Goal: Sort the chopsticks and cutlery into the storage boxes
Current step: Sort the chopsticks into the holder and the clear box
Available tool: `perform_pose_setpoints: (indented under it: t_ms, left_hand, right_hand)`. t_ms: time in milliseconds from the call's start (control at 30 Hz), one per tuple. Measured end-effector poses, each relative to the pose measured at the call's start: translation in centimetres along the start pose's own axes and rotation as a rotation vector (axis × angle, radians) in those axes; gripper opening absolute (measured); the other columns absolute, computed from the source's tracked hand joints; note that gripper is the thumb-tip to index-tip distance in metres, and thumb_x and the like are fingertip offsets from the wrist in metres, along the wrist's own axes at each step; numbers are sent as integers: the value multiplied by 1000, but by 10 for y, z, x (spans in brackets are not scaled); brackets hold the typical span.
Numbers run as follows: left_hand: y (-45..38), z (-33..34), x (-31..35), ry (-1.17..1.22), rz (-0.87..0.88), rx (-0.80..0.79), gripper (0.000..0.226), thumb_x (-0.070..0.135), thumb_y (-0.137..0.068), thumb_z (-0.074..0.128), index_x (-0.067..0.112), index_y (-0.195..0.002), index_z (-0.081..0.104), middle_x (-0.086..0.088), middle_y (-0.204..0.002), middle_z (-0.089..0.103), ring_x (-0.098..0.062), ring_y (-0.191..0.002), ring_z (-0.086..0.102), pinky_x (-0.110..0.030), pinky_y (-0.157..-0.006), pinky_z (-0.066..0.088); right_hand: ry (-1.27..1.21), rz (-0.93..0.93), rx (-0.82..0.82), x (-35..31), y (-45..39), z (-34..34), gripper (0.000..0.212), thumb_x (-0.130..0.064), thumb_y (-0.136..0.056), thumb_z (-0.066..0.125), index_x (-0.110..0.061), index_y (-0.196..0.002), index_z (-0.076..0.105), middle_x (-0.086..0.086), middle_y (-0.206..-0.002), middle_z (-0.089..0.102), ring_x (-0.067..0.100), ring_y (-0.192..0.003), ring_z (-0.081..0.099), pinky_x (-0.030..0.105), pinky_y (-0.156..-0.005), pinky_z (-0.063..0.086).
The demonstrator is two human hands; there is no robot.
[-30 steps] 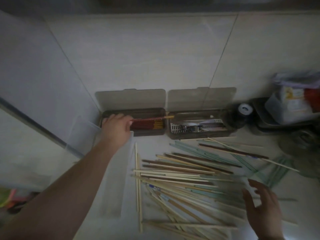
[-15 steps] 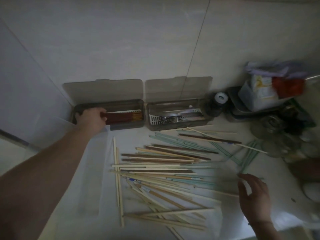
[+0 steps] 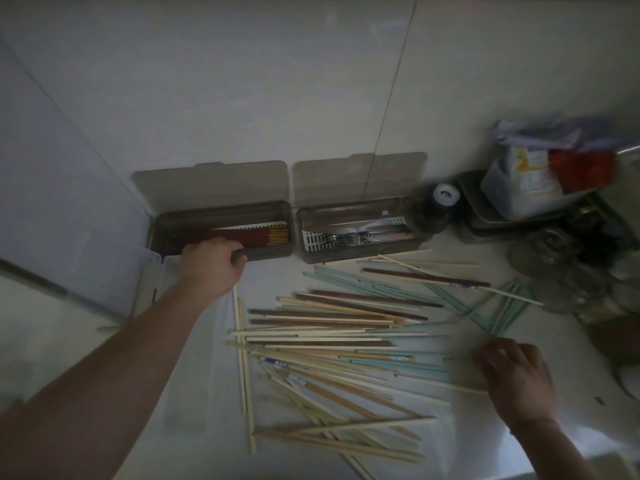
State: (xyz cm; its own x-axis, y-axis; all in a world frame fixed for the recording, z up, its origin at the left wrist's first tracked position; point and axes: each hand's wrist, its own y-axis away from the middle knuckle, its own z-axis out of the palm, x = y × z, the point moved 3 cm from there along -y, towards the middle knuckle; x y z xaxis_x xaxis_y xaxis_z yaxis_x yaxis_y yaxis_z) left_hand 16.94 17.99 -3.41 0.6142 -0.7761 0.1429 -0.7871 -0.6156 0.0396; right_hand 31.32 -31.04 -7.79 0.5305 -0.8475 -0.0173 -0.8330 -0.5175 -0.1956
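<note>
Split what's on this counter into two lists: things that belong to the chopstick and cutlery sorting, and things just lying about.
Belongs to the job:
- left storage box holding red chopsticks
- right storage box holding metal cutlery
- loose chopsticks spread over the counter
- left hand, right hand

Just lying about:
- dark jar with a white cap
- stacked containers and bags
- clear tub at left

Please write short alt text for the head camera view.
A person's left hand rests on the front edge of the left storage box holding red chopsticks, while the right hand touches loose chopsticks scattered on the counter.
</note>
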Motion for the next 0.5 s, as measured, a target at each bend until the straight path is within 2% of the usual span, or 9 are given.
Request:
perform_pose_setpoints:
  t_ms: [67,133,200,267,367,433,467,500]
  left_hand:
    - [3,1,-2,-4,7,11,34,40,-91,51,26,-119,65,-2,-114,68,-26,-106,60,-40,-98,34]
    - [8,2,-6,0,-17,46,36,41,-91,52,27,-122,63,0,-118,66,-25,-113,54,-47,-109,23]
    - [15,2,-8,-30,-46,91,40,43,-89,54,26,-124,60,1,-124,61,-24,-120,47,-55,-112,17]
    - [25,5,-9,-85,-73,85,47,47,-87,53,26,-128,55,0,-134,52,-27,-128,36,-61,-111,15]
    - [38,13,-9,-90,-146,34,60,55,-87,47,29,-141,39,-3,-152,30,-31,-140,16,-63,-110,6]
    - [44,18,-7,-82,-189,23,67,58,-87,43,33,-146,25,-4,-157,17,-34,-144,8,-65,-109,1]
    - [46,20,-6,-83,-204,17,69,59,-87,42,36,-147,19,-4,-158,13,-35,-144,6,-67,-109,0]
    - [48,22,-6,-85,-217,10,70,58,-87,41,38,-148,13,-4,-159,9,-36,-144,4,-68,-108,0]
  right_hand:
    - [-4,-39,-23,0,-3,0,41,-39,-75,41,-15,-76,74,11,-91,68,39,-86,53,43,-67,46]
    - [9,-59,-45,0,-7,0,43,-42,-76,40,-16,-80,74,10,-95,68,38,-93,51,45,-71,45]
    - [-7,-63,-45,-3,-16,-5,42,-41,-77,40,-16,-84,74,9,-96,69,38,-96,52,45,-73,42]
    - [-20,-89,7,-14,-35,-18,42,-40,-82,39,-15,-85,73,10,-91,69,37,-90,57,44,-72,41]
    - [-146,-144,38,-54,-74,-43,47,-39,-93,35,-13,-95,73,14,-88,69,38,-72,65,45,-62,51]
    - [-248,-161,39,-97,-103,-56,34,-28,-92,43,-13,-105,70,15,-94,68,38,-62,65,43,-49,53]
    - [-275,-194,40,-123,-116,-60,27,-16,-88,52,-13,-110,69,16,-97,68,38,-61,65,43,-46,52]
    - [-307,-240,1,-150,-131,-60,37,-1,-80,59,-13,-115,67,17,-103,67,39,-65,65,44,-48,53]
